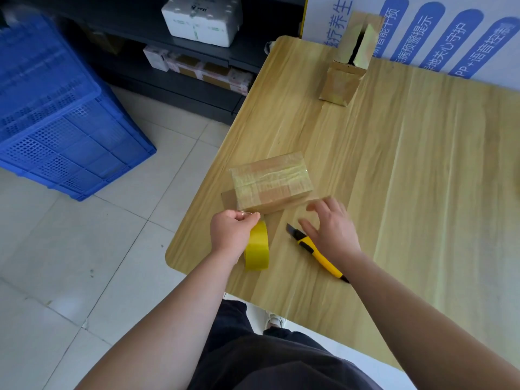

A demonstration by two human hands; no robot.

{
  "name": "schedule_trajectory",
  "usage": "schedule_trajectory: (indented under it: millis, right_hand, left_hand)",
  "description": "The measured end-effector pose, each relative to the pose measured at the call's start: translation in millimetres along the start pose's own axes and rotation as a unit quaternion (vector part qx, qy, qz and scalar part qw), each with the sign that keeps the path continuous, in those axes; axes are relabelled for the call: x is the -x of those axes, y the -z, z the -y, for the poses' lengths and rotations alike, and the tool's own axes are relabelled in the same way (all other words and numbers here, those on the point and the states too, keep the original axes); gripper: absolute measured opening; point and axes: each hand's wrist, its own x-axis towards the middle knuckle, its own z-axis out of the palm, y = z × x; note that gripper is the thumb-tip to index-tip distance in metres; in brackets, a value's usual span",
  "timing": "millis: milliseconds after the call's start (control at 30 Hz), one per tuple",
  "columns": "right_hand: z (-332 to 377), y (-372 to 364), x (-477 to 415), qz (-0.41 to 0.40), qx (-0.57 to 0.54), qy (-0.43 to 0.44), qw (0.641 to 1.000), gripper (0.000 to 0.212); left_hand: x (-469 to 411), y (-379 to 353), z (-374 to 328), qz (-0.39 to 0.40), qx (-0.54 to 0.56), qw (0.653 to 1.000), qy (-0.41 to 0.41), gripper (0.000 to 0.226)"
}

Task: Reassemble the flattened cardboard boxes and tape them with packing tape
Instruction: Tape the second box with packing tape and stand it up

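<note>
Behind the box point(339, 85), sign point(399, 49): 预警提示.

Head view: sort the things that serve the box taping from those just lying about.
Job: taped cardboard box; packing tape roll, held by left hand; utility knife; open cardboard box at the back.
Lying about: blue crate; white foam box; shelved packages.

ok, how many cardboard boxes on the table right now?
2. A taped box lies near the left edge, just beyond the tape roll; an open-flapped box stands at the table far end. None looks hidden.
</note>
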Motion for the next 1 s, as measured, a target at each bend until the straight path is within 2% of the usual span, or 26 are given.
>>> schedule_trajectory:
  millis: [67,100,167,233,300,567,667,867,1000]
  right_hand:
    - [18,7,-14,-0.114,-0.031,0.092,0.989,0.029]
    - [27,10,-22,-0.126,-0.031,0.127,0.983,0.031]
    - [38,10,-36,-0.093,-0.015,0.168,0.981,0.039]
    - [43,7,-44,-0.024,-0.012,0.154,0.988,0.048]
    - [44,4,-49,0.009,-0.010,0.135,0.991,0.053]
    - [46,2,-55,0.017,-0.009,0.110,0.994,0.056]
    - [48,2,-55,0.019,-0.013,0.106,0.994,0.056]
    - [48,1,-53,0.025,-0.020,0.098,0.995,0.055]
    - [49,2,-53,0.032,-0.016,0.094,0.995,0.055]
  left_hand:
    - [-1,0,-2,-0.006,-0.004,1.000,0.003,0.022]
    - [-1,0,-2,-0.007,-0.004,1.000,0.005,0.022]
    - [-2,0,-2,-0.007,-0.010,1.000,0.009,0.022]
    - [-3,0,-2,-0.010,-0.018,1.000,0.013,0.022]
    - [-5,2,-3,-0.018,-0.027,0.999,0.018,0.023]
    - [-1,21,9,-0.021,-0.054,0.998,0.034,0.013]
    - [0,33,13,-0.026,-0.033,0.999,0.025,0.017]
    - [0,55,12,-0.075,0.008,0.997,0.006,0.010]
    - [-6,61,7,-0.101,0.022,0.994,-0.036,0.011]
